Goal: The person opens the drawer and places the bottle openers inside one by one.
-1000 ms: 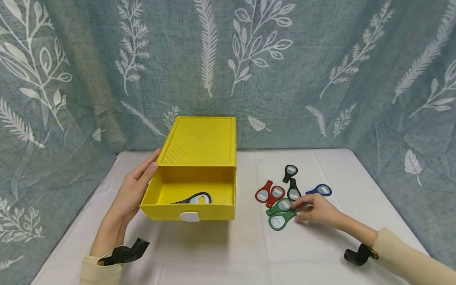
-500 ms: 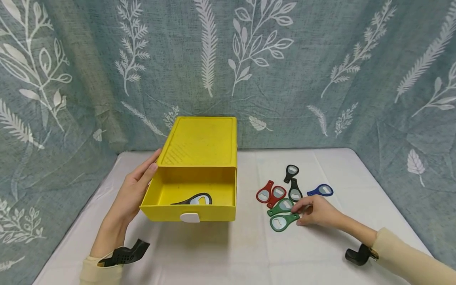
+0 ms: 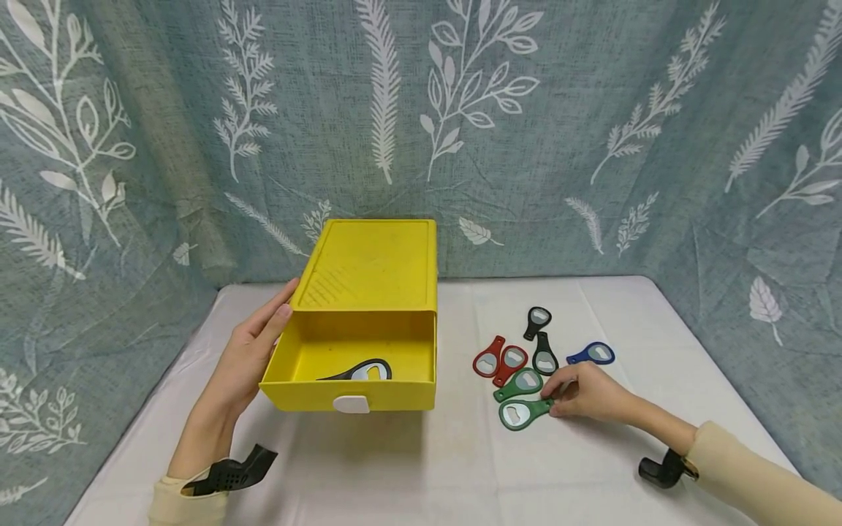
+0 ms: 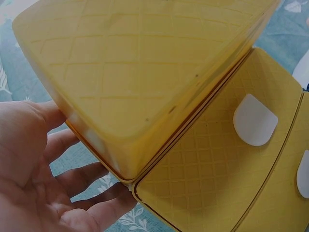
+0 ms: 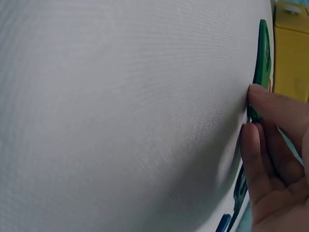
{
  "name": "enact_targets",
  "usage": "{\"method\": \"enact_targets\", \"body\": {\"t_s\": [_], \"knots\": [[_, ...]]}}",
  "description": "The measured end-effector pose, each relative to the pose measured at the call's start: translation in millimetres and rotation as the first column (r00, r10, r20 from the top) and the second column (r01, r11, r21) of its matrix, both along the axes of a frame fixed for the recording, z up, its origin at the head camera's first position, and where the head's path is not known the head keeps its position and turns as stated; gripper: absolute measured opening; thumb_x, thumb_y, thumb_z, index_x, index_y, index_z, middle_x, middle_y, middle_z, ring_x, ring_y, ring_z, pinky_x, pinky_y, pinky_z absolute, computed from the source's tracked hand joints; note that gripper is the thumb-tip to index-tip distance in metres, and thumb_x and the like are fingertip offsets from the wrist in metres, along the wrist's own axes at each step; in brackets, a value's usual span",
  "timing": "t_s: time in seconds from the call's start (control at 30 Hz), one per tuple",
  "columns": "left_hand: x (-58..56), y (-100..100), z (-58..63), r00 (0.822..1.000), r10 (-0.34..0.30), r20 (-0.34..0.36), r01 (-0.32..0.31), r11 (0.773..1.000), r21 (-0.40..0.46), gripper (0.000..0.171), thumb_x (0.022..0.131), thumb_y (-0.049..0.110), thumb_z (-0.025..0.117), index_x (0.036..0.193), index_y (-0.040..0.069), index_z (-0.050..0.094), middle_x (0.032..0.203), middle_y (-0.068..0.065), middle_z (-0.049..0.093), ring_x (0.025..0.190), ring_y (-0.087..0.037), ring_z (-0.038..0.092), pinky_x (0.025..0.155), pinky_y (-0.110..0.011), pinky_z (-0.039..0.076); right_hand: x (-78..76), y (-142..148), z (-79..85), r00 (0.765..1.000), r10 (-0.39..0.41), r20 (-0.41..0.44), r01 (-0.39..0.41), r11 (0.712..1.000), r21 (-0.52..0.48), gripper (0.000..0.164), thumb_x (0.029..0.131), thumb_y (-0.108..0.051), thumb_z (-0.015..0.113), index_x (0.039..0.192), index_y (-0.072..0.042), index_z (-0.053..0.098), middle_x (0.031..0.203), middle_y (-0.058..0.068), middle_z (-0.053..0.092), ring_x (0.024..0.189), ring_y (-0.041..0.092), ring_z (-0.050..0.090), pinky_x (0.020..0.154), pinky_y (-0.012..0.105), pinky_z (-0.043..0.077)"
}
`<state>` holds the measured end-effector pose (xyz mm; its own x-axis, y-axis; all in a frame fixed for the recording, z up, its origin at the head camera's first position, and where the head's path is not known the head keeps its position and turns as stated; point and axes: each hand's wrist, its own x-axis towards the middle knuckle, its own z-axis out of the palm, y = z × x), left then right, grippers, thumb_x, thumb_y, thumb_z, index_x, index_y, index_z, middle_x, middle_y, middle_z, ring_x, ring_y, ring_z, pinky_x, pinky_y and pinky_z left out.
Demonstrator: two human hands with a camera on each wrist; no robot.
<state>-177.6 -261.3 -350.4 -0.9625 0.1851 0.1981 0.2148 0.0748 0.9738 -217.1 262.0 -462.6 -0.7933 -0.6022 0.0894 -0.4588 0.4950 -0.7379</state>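
Observation:
My left hand [image 3: 246,358] rests against the left side of a yellow drawer unit [image 3: 368,264], its fingers lying along the wall in the left wrist view. The top drawer [image 3: 388,394] is pulled out and holds a black bottle opener [image 3: 345,374]. At the right, my right hand [image 3: 588,393] pinches the handle end of the nearer green bottle opener [image 3: 516,414], which lies on the white cloth. In the right wrist view, thumb and finger meet at the end of this green opener [image 5: 262,58]. Just behind it lies a second green bottle opener [image 3: 526,381].
Two red bottle openers [image 3: 487,362] lie left of two black bottle openers [image 3: 539,316]. A blue bottle opener [image 3: 598,353] is just behind the right hand. White cloth [image 3: 473,475] covers the table, and a leaf-patterned curtain [image 3: 559,146] hangs behind.
The nearer green opener has shifted slightly to the right and turned, separating from the other green one. My right fingertips have closed on its handle end. The left hand stays put.

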Motion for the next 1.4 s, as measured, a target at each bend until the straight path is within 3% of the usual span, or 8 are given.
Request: {"method": "enact_targets", "body": {"t_s": [0.4,0.73,0.93,1.4], "knots": [[1.1,0.2,0.2,1.000,-0.001,0.005,0.001,1.000,0.008,0.052,0.107,0.031,0.043,0.157,0.028,0.028,0.162,-0.004,0.018,0.139,-0.025,0.031,0.089,-0.024,0.051,-0.1,2.7,2.5,0.998,0.043,0.042,-0.040,0.997,-0.067,0.026,0.073,-0.003,0.086,0.093,-0.014,0.076,0.091,-0.003,0.070,0.074,0.015,0.068,0.062,0.032,0.059],[2.0,-1.1,0.9,1.000,0.000,0.014,0.000,1.000,0.018,0.053,0.107,0.031,0.044,0.157,0.028,0.028,0.162,-0.004,0.018,0.138,-0.024,0.033,0.088,-0.024,0.052,1.6,1.9,11.3,0.992,0.093,-0.087,-0.101,0.991,-0.086,0.020,0.076,-0.003,0.084,0.094,-0.012,0.079,0.093,-0.002,0.072,0.077,0.014,0.069,0.066,0.031,0.059],[1.0,0.6,1.9,1.000,-0.007,0.018,0.006,1.000,0.022,0.053,0.106,0.032,0.045,0.157,0.028,0.028,0.162,-0.004,0.017,0.142,-0.030,0.026,0.091,-0.022,0.049,4.9,-0.9,16.4,0.990,0.095,-0.108,-0.104,0.991,-0.085,0.022,0.075,-0.001,0.084,0.095,-0.010,0.079,0.094,-0.002,0.073,0.077,0.013,0.069,0.066,0.030,0.059],[-0.3,0.2,-0.7,1.000,-0.002,-0.007,0.002,1.000,0.017,0.054,0.106,0.032,0.045,0.157,0.026,0.028,0.162,-0.002,0.017,0.145,-0.029,0.018,0.096,-0.018,0.044,5.9,-6.0,27.1,0.977,0.088,-0.195,-0.108,0.990,-0.095,0.023,0.073,0.000,0.084,0.094,-0.008,0.080,0.095,-0.003,0.074,0.077,0.013,0.070,0.068,0.029,0.059]]}}
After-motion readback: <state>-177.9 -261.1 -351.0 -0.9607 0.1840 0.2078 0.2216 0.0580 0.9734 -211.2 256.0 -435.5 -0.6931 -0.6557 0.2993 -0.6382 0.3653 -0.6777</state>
